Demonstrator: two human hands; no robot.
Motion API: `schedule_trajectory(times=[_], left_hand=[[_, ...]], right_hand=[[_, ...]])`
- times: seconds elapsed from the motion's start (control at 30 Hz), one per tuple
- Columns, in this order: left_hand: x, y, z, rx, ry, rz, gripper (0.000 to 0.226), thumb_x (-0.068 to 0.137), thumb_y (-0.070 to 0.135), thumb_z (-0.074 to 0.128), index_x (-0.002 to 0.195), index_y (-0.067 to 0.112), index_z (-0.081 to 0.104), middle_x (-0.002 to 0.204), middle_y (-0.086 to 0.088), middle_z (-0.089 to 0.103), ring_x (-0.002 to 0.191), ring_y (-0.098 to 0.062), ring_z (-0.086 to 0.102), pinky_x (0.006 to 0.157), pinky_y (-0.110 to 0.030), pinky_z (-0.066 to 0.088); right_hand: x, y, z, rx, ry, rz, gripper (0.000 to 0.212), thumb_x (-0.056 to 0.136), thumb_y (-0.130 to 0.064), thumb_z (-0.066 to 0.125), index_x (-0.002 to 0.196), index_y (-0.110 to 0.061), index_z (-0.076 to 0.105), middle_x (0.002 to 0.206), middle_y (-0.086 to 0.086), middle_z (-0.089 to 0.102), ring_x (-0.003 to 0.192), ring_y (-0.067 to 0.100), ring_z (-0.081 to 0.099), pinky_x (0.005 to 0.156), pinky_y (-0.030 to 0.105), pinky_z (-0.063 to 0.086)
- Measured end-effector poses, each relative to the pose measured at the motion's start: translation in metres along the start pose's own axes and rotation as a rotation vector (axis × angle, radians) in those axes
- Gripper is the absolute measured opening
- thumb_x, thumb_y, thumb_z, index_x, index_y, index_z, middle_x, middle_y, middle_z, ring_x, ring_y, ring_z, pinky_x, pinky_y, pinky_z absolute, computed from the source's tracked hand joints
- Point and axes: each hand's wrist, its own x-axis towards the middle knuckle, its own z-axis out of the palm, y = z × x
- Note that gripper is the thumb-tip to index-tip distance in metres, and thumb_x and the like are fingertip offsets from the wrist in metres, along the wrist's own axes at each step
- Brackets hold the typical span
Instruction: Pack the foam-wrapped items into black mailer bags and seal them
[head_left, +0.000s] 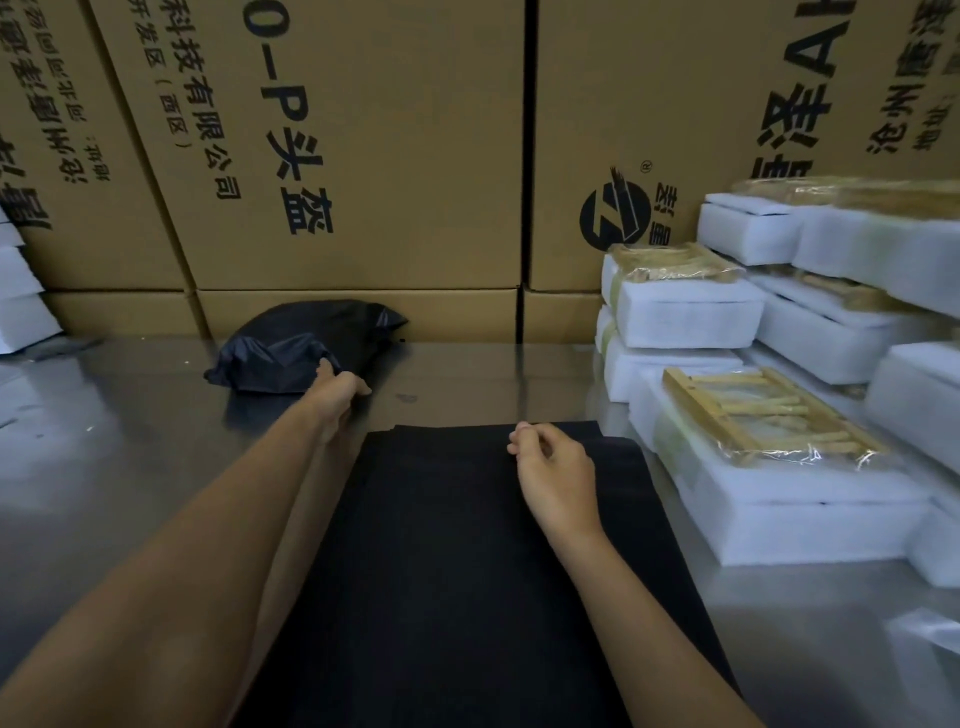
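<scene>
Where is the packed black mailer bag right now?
Head view: the filled mailer bag lies left of centre on the metal table, against the cardboard boxes, under the left hand.

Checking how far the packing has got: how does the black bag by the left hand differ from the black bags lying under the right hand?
The black bag by the left hand is bulging and crumpled, so apparently filled; the stack of black bags lies flat and smooth. The filled bag sits far back near the cardboard boxes, touched by the left hand; the stack lies close to the person, with the right hand loosely curled at its far edge. Both are black plastic on the metal table.
</scene>
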Motion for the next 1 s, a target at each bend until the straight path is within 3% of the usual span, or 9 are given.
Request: schedule_trajectory(times=[0.17, 0.23, 0.37, 0.5, 0.6, 0.67, 0.83, 0.9, 1.0], left_hand=[[-0.042, 0.01, 0.038, 0.204, 0.364, -0.009, 0.069, 0.096, 0.019, 0.051, 0.155, 0.009, 0.016, 0.156, -0.02, 0.025, 0.14, -0.04, 0.029, 0.113, -0.046, 0.03], [-0.071, 0.013, 0.062, 0.324, 0.365, 0.099, 0.066, 0.094, 0.019, 0.054, 0.152, 0.01, 0.022, 0.156, -0.02, 0.022, 0.141, -0.04, 0.023, 0.112, -0.046, 0.028], [-0.121, 0.018, 0.1, 0.432, 0.132, 0.218, 0.052, 0.094, 0.016, 0.053, 0.143, 0.013, 0.039, 0.148, -0.015, 0.036, 0.134, -0.034, 0.034, 0.109, -0.04, 0.034], [-0.176, 0.03, 0.114, 0.517, -0.334, 0.276, 0.025, 0.1, 0.017, 0.047, 0.122, 0.013, 0.06, 0.125, -0.007, 0.058, 0.097, -0.013, 0.051, 0.085, -0.028, 0.038], [-0.214, 0.035, 0.12, 0.617, -0.523, 0.364, 0.026, 0.1, 0.021, 0.049, 0.122, 0.017, 0.064, 0.122, -0.001, 0.061, 0.108, -0.012, 0.054, 0.09, -0.028, 0.037], [-0.235, 0.035, 0.127, 0.625, -0.61, 0.367, 0.028, 0.099, 0.021, 0.053, 0.126, 0.02, 0.061, 0.124, 0.0, 0.06, 0.114, -0.013, 0.054, 0.092, -0.028, 0.039], [-0.286, 0.019, 0.171, 0.425, -0.699, 0.398, 0.065, 0.089, 0.019, 0.069, 0.146, 0.023, 0.037, 0.12, 0.002, 0.056, 0.116, -0.017, 0.056, 0.089, -0.025, 0.046], [-0.296, 0.01, 0.191, 0.398, -0.693, 0.48, 0.086, 0.082, 0.015, 0.077, 0.152, 0.026, 0.028, 0.143, -0.002, 0.043, 0.134, -0.021, 0.043, 0.107, -0.027, 0.039], [-0.303, -0.003, 0.217, 0.498, -0.645, 0.535, 0.104, 0.078, 0.02, 0.082, 0.156, 0.034, 0.014, 0.162, -0.009, 0.01, 0.149, -0.025, 0.019, 0.117, -0.034, 0.027]], right_hand=[[-0.002, -0.003, -0.002, 0.012, -0.01, -0.002, 0.026, 0.102, -0.03, 0.048, 0.094, -0.019, 0.071, 0.086, -0.01, 0.069, 0.083, 0.001, 0.06, 0.065, 0.013, 0.039], [-0.005, -0.006, -0.003, 0.026, -0.017, 0.014, 0.025, 0.101, -0.029, 0.048, 0.096, -0.018, 0.071, 0.09, -0.007, 0.07, 0.084, 0.002, 0.06, 0.065, 0.013, 0.038], [-0.013, -0.023, -0.009, -0.061, -0.155, 0.05, 0.023, 0.102, -0.025, 0.048, 0.109, -0.018, 0.069, 0.1, -0.006, 0.065, 0.083, 0.003, 0.055, 0.065, 0.017, 0.039], [-0.028, -0.038, -0.042, -0.072, -0.113, 0.011, 0.017, 0.098, -0.021, 0.05, 0.103, -0.024, 0.066, 0.094, -0.009, 0.062, 0.081, 0.001, 0.054, 0.061, 0.014, 0.036], [-0.045, -0.04, -0.084, -0.123, 0.029, 0.005, 0.019, 0.096, -0.022, 0.052, 0.081, -0.029, 0.062, 0.083, -0.014, 0.061, 0.077, 0.004, 0.055, 0.06, 0.017, 0.036], [-0.056, -0.038, -0.109, -0.114, 0.096, 0.035, 0.018, 0.097, -0.021, 0.053, 0.083, -0.026, 0.063, 0.089, -0.006, 0.065, 0.089, 0.015, 0.06, 0.071, 0.024, 0.043], [-0.087, -0.026, -0.159, -0.004, 0.208, 0.2, 0.014, 0.091, -0.013, 0.053, 0.085, -0.011, 0.065, 0.097, 0.015, 0.073, 0.098, 0.034, 0.067, 0.094, 0.048, 0.054], [-0.098, -0.016, -0.172, 0.114, 0.264, 0.268, 0.015, 0.091, -0.01, 0.052, 0.081, -0.008, 0.063, 0.087, 0.018, 0.071, 0.082, 0.035, 0.068, 0.091, 0.05, 0.057], [-0.114, 0.004, -0.185, 0.275, 0.318, 0.305, 0.02, 0.091, -0.005, 0.046, 0.076, -0.006, 0.059, 0.074, 0.014, 0.061, 0.063, 0.023, 0.059, 0.084, 0.043, 0.056]])
